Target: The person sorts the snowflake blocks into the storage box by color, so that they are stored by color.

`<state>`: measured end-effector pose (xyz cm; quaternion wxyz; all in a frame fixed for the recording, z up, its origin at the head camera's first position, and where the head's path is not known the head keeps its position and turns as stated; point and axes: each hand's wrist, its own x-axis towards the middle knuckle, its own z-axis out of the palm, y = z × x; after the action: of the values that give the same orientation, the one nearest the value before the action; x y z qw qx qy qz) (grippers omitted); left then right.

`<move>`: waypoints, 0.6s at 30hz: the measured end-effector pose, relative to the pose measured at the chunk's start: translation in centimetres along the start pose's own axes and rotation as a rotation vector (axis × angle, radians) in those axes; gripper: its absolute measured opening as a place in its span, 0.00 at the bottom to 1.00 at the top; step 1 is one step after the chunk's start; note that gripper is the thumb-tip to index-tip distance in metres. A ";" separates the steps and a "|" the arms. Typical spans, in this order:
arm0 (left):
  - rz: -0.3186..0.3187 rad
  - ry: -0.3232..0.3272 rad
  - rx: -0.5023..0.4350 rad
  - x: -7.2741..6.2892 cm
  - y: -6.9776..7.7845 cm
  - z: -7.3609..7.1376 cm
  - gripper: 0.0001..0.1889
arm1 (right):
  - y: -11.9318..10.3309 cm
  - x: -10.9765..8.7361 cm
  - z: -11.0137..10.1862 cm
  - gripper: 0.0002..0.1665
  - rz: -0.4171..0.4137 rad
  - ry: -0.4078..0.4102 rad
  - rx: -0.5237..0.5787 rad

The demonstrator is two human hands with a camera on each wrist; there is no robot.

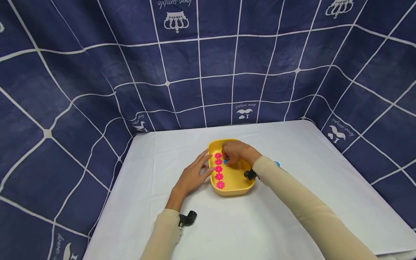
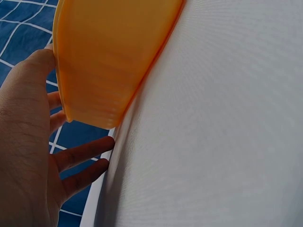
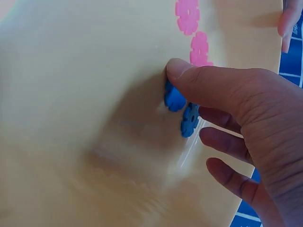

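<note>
A yellow plastic tray (image 1: 232,192) lies on the white cloth. Along its left side runs a column of several pink flower-shaped pieces (image 1: 219,176). My left hand (image 1: 191,177) rests at the tray's left rim, with its fingers spread and fairly straight. Inside the tray, my right hand (image 1: 236,151) pinches a blue flower-shaped piece (image 3: 175,98) just right of the pink column; the index fingertip is hidden behind the thumb. A second blue flower-shaped piece (image 3: 190,120) is on the tray floor beside those fingers.
Another blue piece (image 1: 277,164) shows on the table behind the right sleeve (image 1: 292,191), partly covered by it. The white-covered table (image 1: 136,202) is enclosed by navy curtains (image 1: 214,90) with a white grid at the back and sides.
</note>
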<state>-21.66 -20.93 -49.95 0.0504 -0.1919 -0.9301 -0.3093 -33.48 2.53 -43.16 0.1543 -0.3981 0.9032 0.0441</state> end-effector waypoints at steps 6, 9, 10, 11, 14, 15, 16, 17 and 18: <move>-0.009 0.010 0.005 0.0 0.1 0.1 0.35 | 0.1 -0.3 0.3 0.15 0.026 0.025 0.034; -0.019 0.014 0.004 0.0 0.0 0.1 0.35 | 0.0 -0.3 0.5 0.14 0.038 0.047 0.054; -0.020 0.016 0.003 0.0 0.0 0.1 0.35 | 0.0 -0.3 0.5 0.14 0.040 0.054 0.063; -0.019 0.018 0.002 0.0 0.0 0.1 0.35 | -0.1 -0.4 0.5 0.14 0.041 0.061 0.075; -0.013 0.015 -0.001 0.0 0.0 0.3 0.35 | -0.2 -0.7 0.8 0.15 0.050 0.083 0.111; -0.010 0.013 -0.001 0.0 0.0 0.3 0.35 | -0.2 -0.8 1.0 0.16 0.059 0.089 0.128; -0.009 0.011 0.002 0.0 0.0 0.3 0.35 | -0.3 -0.9 1.0 0.16 0.065 0.097 0.145; -0.006 0.011 0.003 0.0 0.1 0.3 0.35 | -0.3 -1.1 1.2 0.17 0.070 0.108 0.163; -0.004 0.012 0.006 0.0 0.1 0.3 0.35 | -0.4 -1.3 1.3 0.18 0.080 0.121 0.182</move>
<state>-21.58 -20.65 -50.13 0.0557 -0.1879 -0.9310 -0.3078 -32.10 3.44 -43.95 0.1333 -0.3480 0.9263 -0.0560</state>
